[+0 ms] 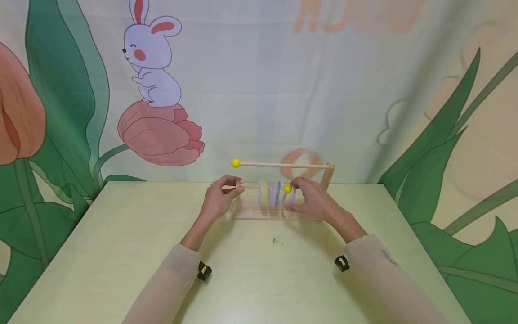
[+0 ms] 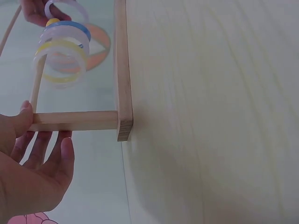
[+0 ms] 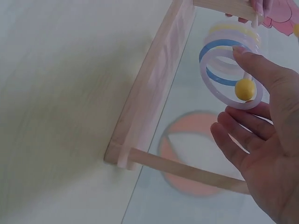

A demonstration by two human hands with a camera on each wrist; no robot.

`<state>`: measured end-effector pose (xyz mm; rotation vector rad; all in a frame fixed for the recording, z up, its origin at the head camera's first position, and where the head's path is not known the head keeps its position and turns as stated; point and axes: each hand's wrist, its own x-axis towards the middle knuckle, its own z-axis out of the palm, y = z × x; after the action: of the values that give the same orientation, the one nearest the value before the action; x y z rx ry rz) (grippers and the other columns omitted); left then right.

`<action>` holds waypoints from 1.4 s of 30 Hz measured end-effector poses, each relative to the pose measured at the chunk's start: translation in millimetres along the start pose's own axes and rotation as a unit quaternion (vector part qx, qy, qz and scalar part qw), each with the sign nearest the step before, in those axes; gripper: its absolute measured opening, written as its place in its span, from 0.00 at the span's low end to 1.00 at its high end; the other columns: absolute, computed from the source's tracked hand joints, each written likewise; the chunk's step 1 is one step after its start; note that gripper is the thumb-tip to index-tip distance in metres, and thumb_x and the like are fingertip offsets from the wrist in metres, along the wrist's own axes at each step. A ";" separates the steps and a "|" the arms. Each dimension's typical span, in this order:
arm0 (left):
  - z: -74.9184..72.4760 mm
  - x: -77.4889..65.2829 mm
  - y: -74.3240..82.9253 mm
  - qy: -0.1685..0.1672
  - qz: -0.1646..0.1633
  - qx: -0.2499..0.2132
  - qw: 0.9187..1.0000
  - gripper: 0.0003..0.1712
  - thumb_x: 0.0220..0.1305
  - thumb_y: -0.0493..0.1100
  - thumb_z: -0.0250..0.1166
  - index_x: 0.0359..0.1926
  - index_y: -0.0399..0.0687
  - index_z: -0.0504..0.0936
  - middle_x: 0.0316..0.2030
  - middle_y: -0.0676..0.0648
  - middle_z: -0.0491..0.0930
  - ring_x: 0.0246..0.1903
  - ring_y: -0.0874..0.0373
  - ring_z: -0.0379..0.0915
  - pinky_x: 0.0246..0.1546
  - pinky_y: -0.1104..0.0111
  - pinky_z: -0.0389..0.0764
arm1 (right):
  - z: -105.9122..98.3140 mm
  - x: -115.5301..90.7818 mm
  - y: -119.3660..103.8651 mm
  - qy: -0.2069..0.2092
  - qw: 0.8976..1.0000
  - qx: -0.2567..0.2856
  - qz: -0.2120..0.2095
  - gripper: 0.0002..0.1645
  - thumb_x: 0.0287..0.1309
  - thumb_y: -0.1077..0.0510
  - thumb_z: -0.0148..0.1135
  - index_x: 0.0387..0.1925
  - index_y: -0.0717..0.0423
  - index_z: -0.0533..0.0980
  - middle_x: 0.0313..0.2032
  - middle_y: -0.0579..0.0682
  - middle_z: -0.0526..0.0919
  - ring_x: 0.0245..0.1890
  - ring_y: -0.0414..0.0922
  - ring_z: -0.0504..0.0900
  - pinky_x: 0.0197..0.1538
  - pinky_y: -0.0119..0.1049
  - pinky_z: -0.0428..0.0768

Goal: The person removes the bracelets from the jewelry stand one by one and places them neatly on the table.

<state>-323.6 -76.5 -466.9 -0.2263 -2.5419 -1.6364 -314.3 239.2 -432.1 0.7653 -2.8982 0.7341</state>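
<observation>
A wooden rack (image 1: pixel 259 216) stands on the table, with two rods that end in yellow balls. My left hand (image 1: pixel 220 198) pinches the top of its left post (image 2: pixel 79 121), thumb above and fingers below, where the lower rod (image 2: pixel 36 88) starts. Several rings hang around that rod, among them a yellow ring (image 2: pixel 70 45) and a blue ring (image 3: pixel 203 52). At the rod's free end, my right hand (image 1: pixel 317 202) holds a pale purple ring (image 3: pixel 205 77) between thumb and fingers. The yellow ball (image 3: pixel 245 89) overlaps this ring's opening; whether the ring is past it, I cannot tell.
The upper rod (image 1: pixel 279 165) runs left from the tall right post (image 1: pixel 328 177), above both hands. Small dark specks (image 1: pixel 274 240) mark the table (image 1: pixel 267 283) in front of the rack. A printed curtain (image 1: pixel 251 90) hangs behind the table.
</observation>
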 end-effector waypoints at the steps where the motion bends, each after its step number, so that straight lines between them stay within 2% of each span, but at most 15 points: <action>1: -0.3 -0.4 -0.6 0.001 0.001 -0.001 1.000 0.20 0.72 0.47 0.72 0.61 0.51 0.84 0.56 0.44 0.84 0.56 0.44 0.85 0.56 0.50 0.85 | 0.1 -3.0 0.4 -0.003 1.000 0.007 0.003 0.40 0.59 0.48 0.80 0.65 0.63 0.74 0.61 0.60 0.81 0.61 0.58 0.80 0.61 0.54 0.82; 5: -1.3 -2.2 -1.1 -0.003 0.001 -0.002 1.000 0.20 0.72 0.47 0.72 0.61 0.49 0.83 0.55 0.44 0.84 0.55 0.45 0.86 0.55 0.50 0.86 | 4.0 -15.3 5.1 -0.006 0.999 0.049 0.009 0.39 0.58 0.48 0.81 0.63 0.63 0.75 0.60 0.58 0.81 0.61 0.56 0.80 0.57 0.52 0.85; 11: -1.7 -0.8 2.6 -0.006 0.002 0.005 1.000 0.19 0.73 0.48 0.71 0.61 0.50 0.83 0.55 0.45 0.83 0.56 0.45 0.85 0.55 0.50 0.86 | 20.7 -32.2 4.1 0.019 0.991 0.131 0.023 0.38 0.55 0.46 0.83 0.59 0.61 0.77 0.55 0.58 0.84 0.56 0.51 0.82 0.54 0.49 0.87; 16: -1.4 -1.0 4.1 -0.015 -0.002 0.003 1.000 0.20 0.73 0.48 0.71 0.62 0.49 0.82 0.56 0.45 0.83 0.56 0.45 0.85 0.56 0.50 0.85 | 39.5 -44.9 -12.6 0.022 0.986 0.164 0.025 0.37 0.53 0.45 0.84 0.56 0.60 0.78 0.52 0.56 0.86 0.54 0.51 0.83 0.56 0.53 0.84; 20: -3.4 -0.7 3.9 -0.009 0.000 0.003 1.000 0.20 0.73 0.47 0.71 0.61 0.50 0.82 0.55 0.45 0.83 0.56 0.45 0.85 0.56 0.50 0.85 | 51.9 -46.0 -30.6 0.013 0.981 0.191 0.021 0.38 0.51 0.45 0.86 0.56 0.60 0.79 0.51 0.55 0.87 0.54 0.51 0.83 0.58 0.58 0.83; 28: -1.7 1.9 1.9 -0.015 0.002 0.005 1.000 0.21 0.73 0.47 0.71 0.63 0.48 0.82 0.56 0.44 0.83 0.57 0.43 0.84 0.56 0.49 0.85 | 78.9 -45.5 -48.3 -0.018 0.974 0.224 0.013 0.37 0.51 0.45 0.86 0.59 0.53 0.80 0.55 0.52 0.86 0.57 0.48 0.82 0.58 0.52 0.83; 36: -0.9 2.3 3.1 -0.012 0.001 -0.002 1.000 0.21 0.72 0.47 0.72 0.62 0.49 0.82 0.56 0.43 0.83 0.57 0.42 0.84 0.56 0.49 0.85 | 100.2 -39.2 -57.4 0.004 0.973 0.231 0.008 0.37 0.50 0.46 0.86 0.58 0.56 0.80 0.54 0.52 0.86 0.55 0.48 0.82 0.54 0.51 0.85; 42: -1.5 0.8 3.0 -0.007 0.001 -0.001 1.000 0.19 0.72 0.46 0.72 0.60 0.50 0.83 0.55 0.44 0.84 0.56 0.43 0.85 0.55 0.50 0.85 | 105.6 -33.2 -63.6 0.000 0.976 0.219 0.010 0.38 0.49 0.45 0.87 0.58 0.54 0.80 0.53 0.49 0.87 0.54 0.46 0.82 0.53 0.48 0.84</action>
<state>-323.8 -76.5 -463.5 -0.2410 -2.5495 -1.6431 -247.9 157.0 -503.7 0.7633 -2.7744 1.4014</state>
